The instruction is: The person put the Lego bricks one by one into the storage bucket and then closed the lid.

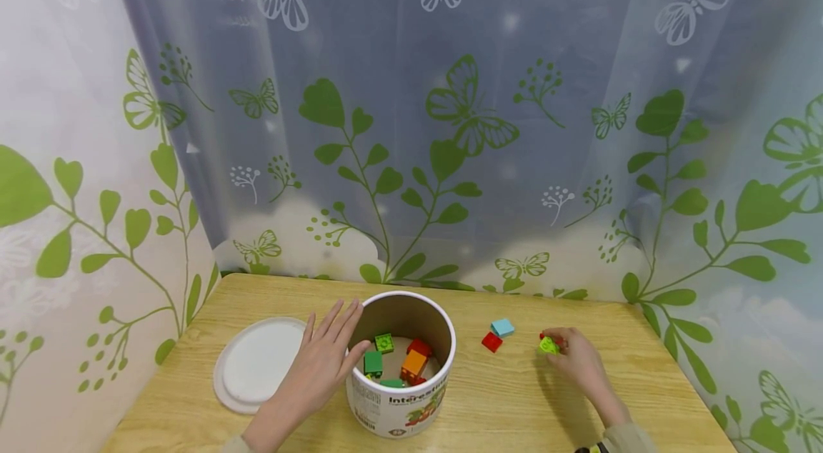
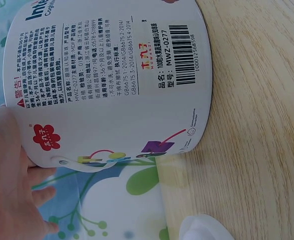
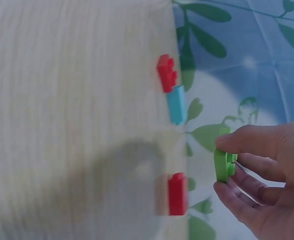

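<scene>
My left hand (image 1: 315, 367) lies at the left rim of a round white bucket (image 1: 386, 403), its fingers extended and the thumb over the edge. Inside the bucket are several toy building bricks, among them a dark green brick (image 1: 373, 364), a lime brick (image 1: 383, 343) and an orange brick (image 1: 414, 366). Over the right part of the table, my right hand (image 1: 581, 360) pinches a lime green brick (image 3: 221, 162) between thumb and fingers. A red brick (image 3: 177, 194) stands close by on the table, mostly hidden behind the right hand in the head view.
Between the bucket and my right hand, a red brick (image 1: 491, 342) and a light blue brick (image 1: 502, 327) lie side by side. A round white lid (image 1: 260, 360) rests left of the bucket. Behind the wooden table (image 1: 508, 403) hangs a printed curtain (image 1: 398, 153).
</scene>
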Tool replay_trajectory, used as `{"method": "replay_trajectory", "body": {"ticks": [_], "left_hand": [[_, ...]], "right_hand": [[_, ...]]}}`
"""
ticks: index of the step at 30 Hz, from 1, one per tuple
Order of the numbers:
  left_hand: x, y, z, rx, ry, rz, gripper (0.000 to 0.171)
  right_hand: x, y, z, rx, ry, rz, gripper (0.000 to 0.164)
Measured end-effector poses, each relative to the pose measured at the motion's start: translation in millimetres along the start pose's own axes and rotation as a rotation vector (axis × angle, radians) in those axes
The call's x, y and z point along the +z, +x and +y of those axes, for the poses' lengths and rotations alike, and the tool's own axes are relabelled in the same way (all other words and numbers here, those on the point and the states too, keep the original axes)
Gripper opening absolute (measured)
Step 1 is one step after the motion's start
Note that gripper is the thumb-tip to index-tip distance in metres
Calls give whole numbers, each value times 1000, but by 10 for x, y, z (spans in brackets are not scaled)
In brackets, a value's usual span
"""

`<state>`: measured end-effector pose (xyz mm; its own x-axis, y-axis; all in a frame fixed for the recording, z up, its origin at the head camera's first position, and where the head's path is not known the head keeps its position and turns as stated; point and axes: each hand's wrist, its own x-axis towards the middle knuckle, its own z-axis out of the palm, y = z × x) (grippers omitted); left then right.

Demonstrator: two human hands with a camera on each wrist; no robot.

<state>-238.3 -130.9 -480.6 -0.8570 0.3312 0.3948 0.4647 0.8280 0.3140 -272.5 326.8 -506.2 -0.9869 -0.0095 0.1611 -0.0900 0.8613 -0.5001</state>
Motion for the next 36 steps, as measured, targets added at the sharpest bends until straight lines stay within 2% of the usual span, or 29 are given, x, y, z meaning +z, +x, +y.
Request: {"method": "replay_trajectory", "body": {"ticks": [9,14,27,36], "left_hand": [[4,1,0,3,11,3,65],[2,2,1,3,3,2,66],[-9,2,6,-4,-7,-13,65],[0,4,-1,0,-7,-9,65]], "right_hand": [[-81,-32,-231,-104,43,146,39],[-112,-28,-348,-138,73,189,40],[-160,-25,-686,-216,133,231,41],[-124,6,-926,-228,176,226,41]]}}
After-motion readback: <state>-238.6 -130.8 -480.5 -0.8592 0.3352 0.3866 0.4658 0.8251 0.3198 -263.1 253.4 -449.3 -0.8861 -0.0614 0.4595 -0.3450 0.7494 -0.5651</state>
